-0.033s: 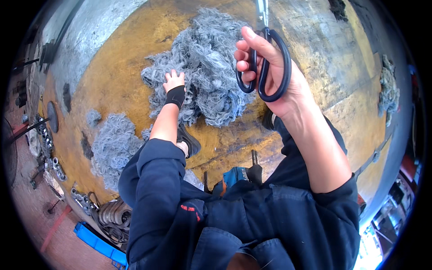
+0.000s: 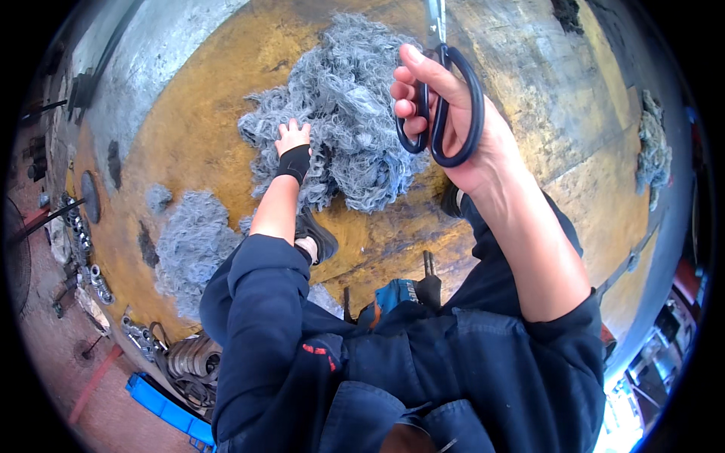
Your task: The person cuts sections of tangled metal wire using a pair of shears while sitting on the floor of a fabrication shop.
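Note:
A large heap of tangled blue-grey fibre (image 2: 362,98) lies on the yellowish worn floor in front of me. My left hand (image 2: 292,137), with a black wrist band (image 2: 294,164), rests on the heap's left side, its fingers spread and palm down. Raised over the heap's right edge, my right hand (image 2: 445,113) grips a pair of scissors (image 2: 474,113) by the black loop handles. The metal blades point away from me and run out at the top edge.
A smaller fibre pile (image 2: 195,249) and a small tuft (image 2: 158,198) lie to the left. More fibre (image 2: 654,151) sits at the far right. Metal rings and coils (image 2: 192,359) stand at lower left beside a blue plastic object (image 2: 166,408). My shoe (image 2: 317,238) is close to the heap.
My right hand has shifted slightly to the left with the scissors. The left hand stays on the heap, nearly unmoved.

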Demonstrator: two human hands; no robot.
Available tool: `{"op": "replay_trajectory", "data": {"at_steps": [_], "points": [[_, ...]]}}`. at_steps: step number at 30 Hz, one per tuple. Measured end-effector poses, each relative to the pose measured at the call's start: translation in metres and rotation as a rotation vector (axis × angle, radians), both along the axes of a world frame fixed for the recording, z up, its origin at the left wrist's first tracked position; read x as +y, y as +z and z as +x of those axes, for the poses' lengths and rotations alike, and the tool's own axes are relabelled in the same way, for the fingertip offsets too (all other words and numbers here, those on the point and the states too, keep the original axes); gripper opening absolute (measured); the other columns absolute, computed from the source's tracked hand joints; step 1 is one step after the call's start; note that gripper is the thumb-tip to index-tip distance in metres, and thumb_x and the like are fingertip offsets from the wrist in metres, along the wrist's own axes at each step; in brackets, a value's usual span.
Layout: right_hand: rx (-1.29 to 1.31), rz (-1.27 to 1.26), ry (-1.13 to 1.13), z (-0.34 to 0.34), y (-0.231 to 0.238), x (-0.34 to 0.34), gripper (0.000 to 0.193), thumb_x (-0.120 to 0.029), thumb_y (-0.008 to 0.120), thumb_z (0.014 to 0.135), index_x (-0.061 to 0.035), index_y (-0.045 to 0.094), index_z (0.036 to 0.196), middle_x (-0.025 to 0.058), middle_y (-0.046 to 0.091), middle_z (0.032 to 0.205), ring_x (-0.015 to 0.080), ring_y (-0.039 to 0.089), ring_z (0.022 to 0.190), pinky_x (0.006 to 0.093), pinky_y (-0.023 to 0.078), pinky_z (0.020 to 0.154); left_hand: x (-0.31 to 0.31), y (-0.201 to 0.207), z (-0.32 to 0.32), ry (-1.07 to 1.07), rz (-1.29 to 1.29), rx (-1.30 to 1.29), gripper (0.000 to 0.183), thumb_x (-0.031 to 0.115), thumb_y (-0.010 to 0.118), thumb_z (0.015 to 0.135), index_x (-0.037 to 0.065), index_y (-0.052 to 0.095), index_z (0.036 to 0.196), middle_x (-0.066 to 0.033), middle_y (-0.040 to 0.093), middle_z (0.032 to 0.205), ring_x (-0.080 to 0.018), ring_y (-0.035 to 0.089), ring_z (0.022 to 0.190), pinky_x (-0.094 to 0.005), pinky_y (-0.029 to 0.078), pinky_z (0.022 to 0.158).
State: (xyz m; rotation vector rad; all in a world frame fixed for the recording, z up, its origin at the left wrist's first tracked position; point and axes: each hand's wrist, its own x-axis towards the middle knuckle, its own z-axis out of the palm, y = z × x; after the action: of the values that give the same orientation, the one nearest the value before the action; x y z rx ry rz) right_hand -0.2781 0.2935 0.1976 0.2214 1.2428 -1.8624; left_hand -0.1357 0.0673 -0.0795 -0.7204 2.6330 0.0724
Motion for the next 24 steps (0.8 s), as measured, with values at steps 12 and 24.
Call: {"op": "replay_trajectory", "data": {"at_steps": [12, 24], "points": [[0.256, -0.067, 0.047, -0.003, 0.004, 0.017, 0.045, -0.033, 0.078, 0.070, 0.0015, 0.058, 0.092, 0.0061, 0.059, 0.078, 0.0071, 0.060, 0.070, 0.0116, 0.045, 0.050, -0.072, 0.192, 0.007, -0.108, 0.337, 0.843, 0.024, 0.009, 0.063, 0.072, 0.003, 0.063, 0.096, -0.0139, 0.063, 0.088, -0.0242, 0.060, 0.082, -0.0309, 0.046, 0.075], [0.550, 0.010, 0.171, -0.007, 0.010, 0.014, 0.060, -0.046, 0.080, 0.064, 0.0010, 0.057, 0.092, 0.0103, 0.062, 0.086, 0.0152, 0.061, 0.081, 0.0242, 0.049, 0.064, -0.058, 0.488, -0.010, 0.337, 1.190, 1.313, 0.027, 0.005, 0.059, 0.086, 0.000, 0.053, 0.112, -0.0137, 0.061, 0.107, -0.0245, 0.060, 0.095, -0.0365, 0.049, 0.084]]}}
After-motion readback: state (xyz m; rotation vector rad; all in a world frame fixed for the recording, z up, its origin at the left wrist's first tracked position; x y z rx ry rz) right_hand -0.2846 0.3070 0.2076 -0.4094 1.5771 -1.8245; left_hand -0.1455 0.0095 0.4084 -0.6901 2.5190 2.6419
